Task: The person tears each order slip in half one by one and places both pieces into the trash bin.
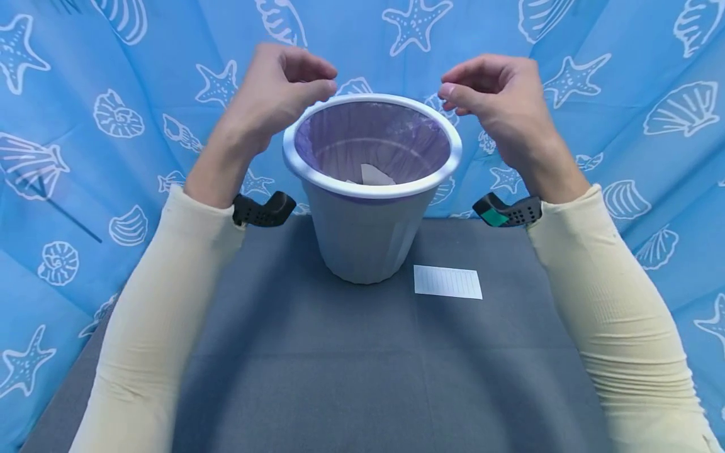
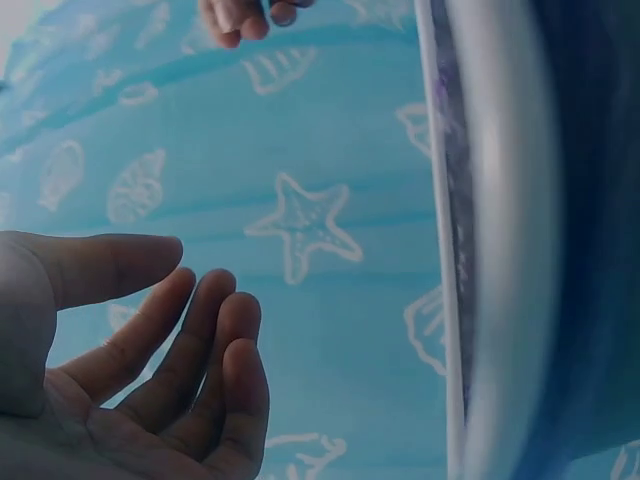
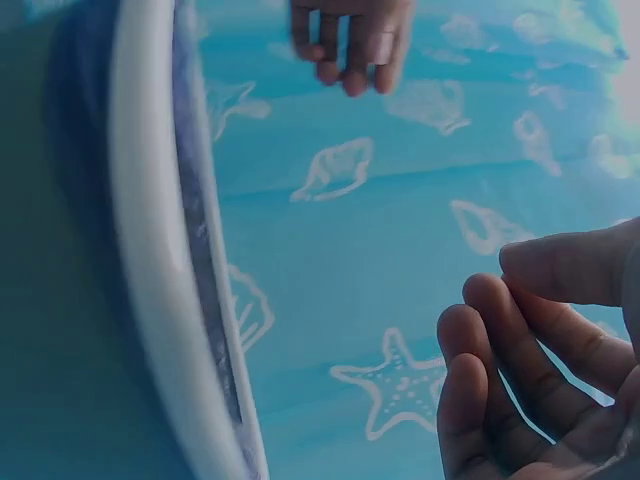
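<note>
A white trash can [image 1: 362, 233] stands upright on the dark cloth, lined with a purple bag [image 1: 334, 135] that is tucked under its rim. Pale paper pieces [image 1: 375, 176] lie inside it. Above the left of the rim hovers my left hand [image 1: 283, 85], fingers loosely bent and holding nothing. My right hand [image 1: 501, 94] is raised likewise beyond the right of the rim, with nothing between thumb and fingers. Both wrist views show the relaxed fingers apart from the rim. A lined white paper slip [image 1: 447, 282] lies flat to the right of the can's base.
A dark grey cloth [image 1: 317, 377] covers the table. Behind and at both sides hangs a blue curtain [image 1: 362, 38] printed with white shells and starfish. Each wrist bears a black strap, the left strap [image 1: 263, 209] and the right strap [image 1: 506, 211].
</note>
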A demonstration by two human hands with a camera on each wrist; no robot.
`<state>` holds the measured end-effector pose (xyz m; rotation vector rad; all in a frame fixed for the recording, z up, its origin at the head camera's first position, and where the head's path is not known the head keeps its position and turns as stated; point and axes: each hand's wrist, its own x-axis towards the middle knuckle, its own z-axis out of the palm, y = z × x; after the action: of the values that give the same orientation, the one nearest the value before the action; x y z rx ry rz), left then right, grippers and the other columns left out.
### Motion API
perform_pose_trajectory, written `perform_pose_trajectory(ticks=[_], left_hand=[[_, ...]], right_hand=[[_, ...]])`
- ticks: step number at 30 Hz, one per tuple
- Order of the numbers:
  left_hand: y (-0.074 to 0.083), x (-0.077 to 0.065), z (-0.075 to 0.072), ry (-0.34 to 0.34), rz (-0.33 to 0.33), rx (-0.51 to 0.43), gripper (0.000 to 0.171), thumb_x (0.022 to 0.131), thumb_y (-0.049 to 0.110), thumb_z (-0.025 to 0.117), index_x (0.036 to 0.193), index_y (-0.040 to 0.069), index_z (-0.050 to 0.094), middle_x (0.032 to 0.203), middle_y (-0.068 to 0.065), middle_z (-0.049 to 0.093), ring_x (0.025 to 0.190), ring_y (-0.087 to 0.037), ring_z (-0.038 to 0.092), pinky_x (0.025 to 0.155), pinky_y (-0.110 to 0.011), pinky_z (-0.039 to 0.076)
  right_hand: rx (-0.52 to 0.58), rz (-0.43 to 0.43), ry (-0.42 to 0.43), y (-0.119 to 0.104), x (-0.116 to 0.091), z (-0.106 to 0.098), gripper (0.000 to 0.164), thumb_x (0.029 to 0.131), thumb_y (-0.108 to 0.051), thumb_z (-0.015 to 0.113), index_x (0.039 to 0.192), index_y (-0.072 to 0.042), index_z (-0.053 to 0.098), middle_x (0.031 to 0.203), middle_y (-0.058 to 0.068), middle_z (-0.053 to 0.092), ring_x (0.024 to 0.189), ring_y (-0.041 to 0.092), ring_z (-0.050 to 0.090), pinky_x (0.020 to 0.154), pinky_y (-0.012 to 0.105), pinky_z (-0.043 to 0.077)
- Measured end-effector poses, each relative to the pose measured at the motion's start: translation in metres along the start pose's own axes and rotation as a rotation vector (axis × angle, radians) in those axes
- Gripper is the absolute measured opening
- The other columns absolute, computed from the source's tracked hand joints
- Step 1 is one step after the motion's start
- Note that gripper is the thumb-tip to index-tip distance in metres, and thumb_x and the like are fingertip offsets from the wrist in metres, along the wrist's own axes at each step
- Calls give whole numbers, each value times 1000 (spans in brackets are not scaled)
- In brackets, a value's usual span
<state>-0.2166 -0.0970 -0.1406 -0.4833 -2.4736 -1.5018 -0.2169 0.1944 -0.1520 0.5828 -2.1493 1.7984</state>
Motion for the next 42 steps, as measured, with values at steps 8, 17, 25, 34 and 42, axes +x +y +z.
perform_pose_trajectory(ticks=[8, 17, 25, 34, 42], left_hand=[[-10, -48, 6, 15, 163, -169, 19, 96, 7, 69, 113, -1, 73, 108, -11, 69, 99, -23, 63, 88, -30, 49], [-48, -111, 27, -1, 180, -270, 23, 95, 5, 71, 116, -3, 71, 108, -9, 70, 98, -25, 64, 85, -32, 52], [-116, -144, 65, -78, 2, -279, 27, 97, 12, 70, 119, -3, 68, 112, -9, 70, 101, -22, 66, 87, -30, 53], [-156, -149, 119, -187, -95, -273, 26, 98, 12, 69, 118, -4, 69, 106, -11, 71, 95, -25, 68, 82, -33, 55], [-163, -147, 188, -250, -115, -252, 24, 96, 9, 70, 118, 0, 71, 103, -9, 71, 91, -18, 68, 82, -32, 55]], right_hand=[[185, -126, 5, 13, -51, -11, 18, 88, 5, 75, 105, 12, 71, 95, 16, 70, 85, 25, 64, 79, 27, 52], [143, -136, 46, 60, -106, -16, 18, 90, 9, 70, 108, 12, 71, 95, 12, 70, 87, 23, 66, 80, 25, 52], [55, 4, 116, 117, -148, -17, 19, 92, 5, 71, 107, 15, 68, 96, 9, 71, 88, 20, 66, 79, 24, 54], [-118, 124, 111, 158, -164, -20, 25, 94, -2, 71, 113, 13, 66, 99, -2, 69, 91, 13, 66, 80, 20, 52], [-280, 220, 128, 178, -166, -26, 32, 96, -12, 72, 117, 10, 66, 102, 1, 67, 91, 7, 63, 79, 16, 49]])
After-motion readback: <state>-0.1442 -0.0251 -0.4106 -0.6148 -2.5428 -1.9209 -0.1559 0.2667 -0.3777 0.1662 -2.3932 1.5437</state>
